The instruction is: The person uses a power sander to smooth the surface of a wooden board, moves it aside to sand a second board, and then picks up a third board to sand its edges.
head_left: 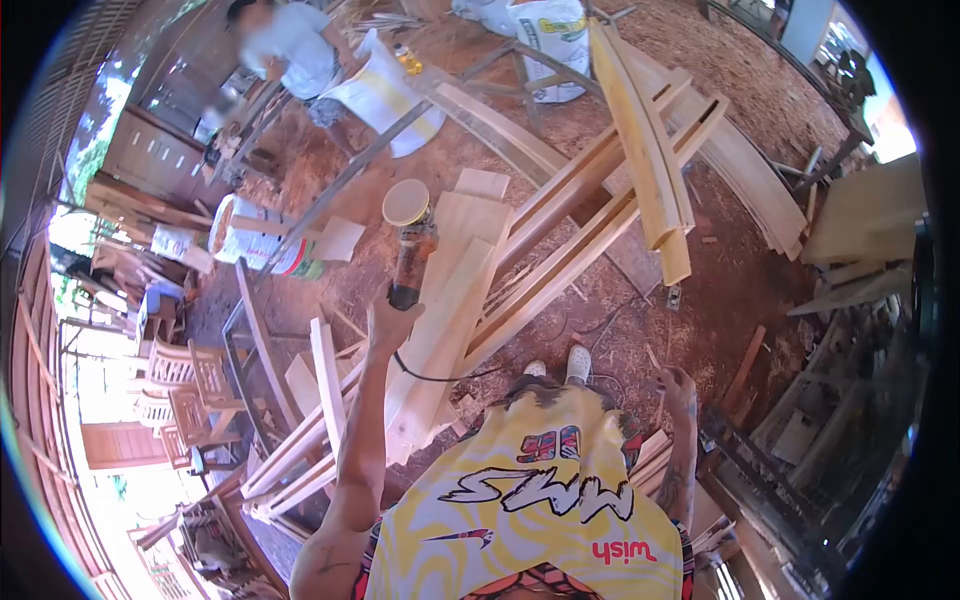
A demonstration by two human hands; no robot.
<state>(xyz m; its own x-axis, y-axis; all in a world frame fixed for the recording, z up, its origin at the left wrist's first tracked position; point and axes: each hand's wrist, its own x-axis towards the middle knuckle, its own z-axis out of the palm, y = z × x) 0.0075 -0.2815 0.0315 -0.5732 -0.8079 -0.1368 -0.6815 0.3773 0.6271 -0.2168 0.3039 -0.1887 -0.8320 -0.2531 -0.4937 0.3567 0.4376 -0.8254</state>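
My left hand (393, 322) is closed around the dark body of an angle grinder (412, 262). A round, pale yellow disc (405, 203) sits on the grinder's far end, its flat face turned up toward me. The grinder is over the left side of a wide wooden board (455, 265), and a dark cord (440, 379) runs from near my wrist to the right. My right hand (676, 384) hangs low at my right side, fingers loosely apart and somewhat bent. I make out nothing held in it.
Long slotted wooden frames (570, 255) and a curved yellowish beam (640, 130) lie across the work area. Cords and shavings cover the floor near my shoes (578, 364). A person (295, 55) is at the far left near white sacks (395, 95). Wooden chairs (180, 385) stand left.
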